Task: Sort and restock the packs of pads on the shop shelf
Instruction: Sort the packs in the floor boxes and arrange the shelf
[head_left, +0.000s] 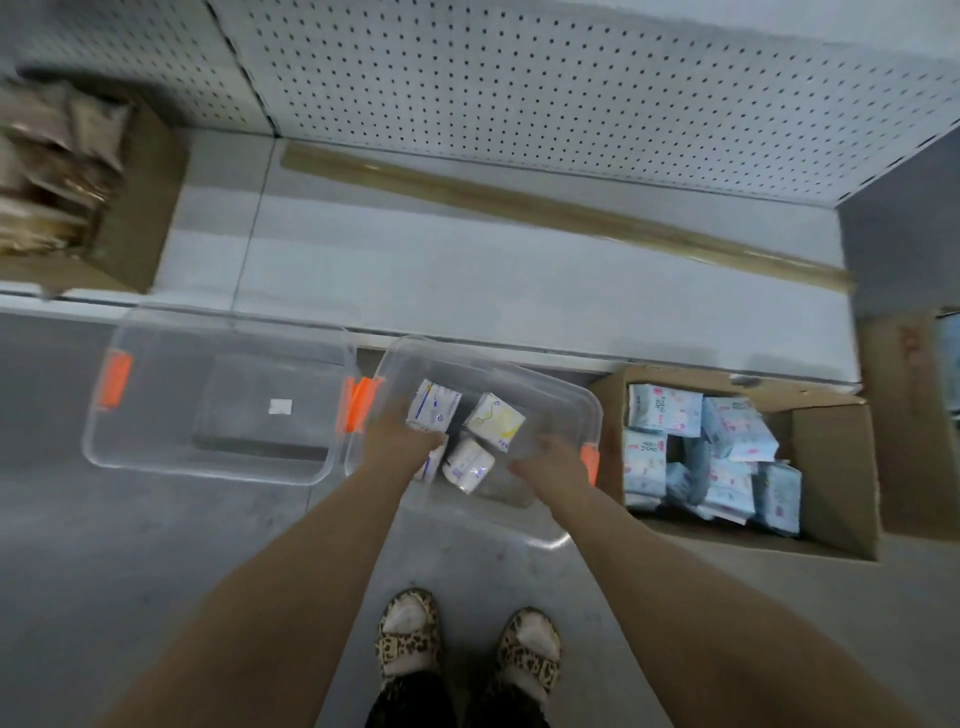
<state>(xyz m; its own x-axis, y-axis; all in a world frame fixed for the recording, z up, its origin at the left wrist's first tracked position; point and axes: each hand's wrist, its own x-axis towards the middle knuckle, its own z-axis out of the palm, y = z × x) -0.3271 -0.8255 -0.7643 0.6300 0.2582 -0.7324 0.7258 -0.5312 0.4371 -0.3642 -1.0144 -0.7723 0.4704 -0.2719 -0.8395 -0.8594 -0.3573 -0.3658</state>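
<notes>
Both hands reach down into a clear bin (571, 395) on the floor (156, 571) before the shelf (467, 275); the left hand (402, 436) sits at its left wall against a blue-and-white pack (436, 408), the right hand (550, 460) near the right-side orange latch (589, 460) — blur hides the fingers, so I cannot tell either hand's grip; a yellow-marked pack (493, 421) and a white pack (467, 465) lie between them; a cardboard box (836, 467) of pale blue packs (654, 410) stands just right.

Dim, cool, flat light all over, shadows soft. Motion blur smears the box (78, 182) at far left and softens the pegboard (519, 104). Wide-angle bend curves the shelf (467, 280) edge and stretches both forearms (291, 571). Faint glare glints off the clear bin (550, 540) rim.
</notes>
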